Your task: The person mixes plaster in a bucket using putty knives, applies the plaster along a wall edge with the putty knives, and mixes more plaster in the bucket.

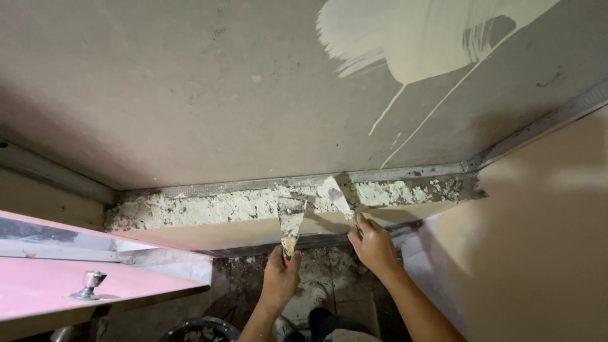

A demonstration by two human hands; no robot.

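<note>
On the far left I see a pink counter (pixel 38 285) with a small metal knob (pixel 90 285). My left hand (pixel 280 278) is closed around the handle of a putty knife (pixel 291 223); its blade points up, just under the rough filler (pixel 240 206) in the joint. My right hand (pixel 375 246) grips a second knife (pixel 335 196), tilted up-left, with its blade touching the filler. The joint runs left to right above both hands, and the right hand is nearer.
</note>
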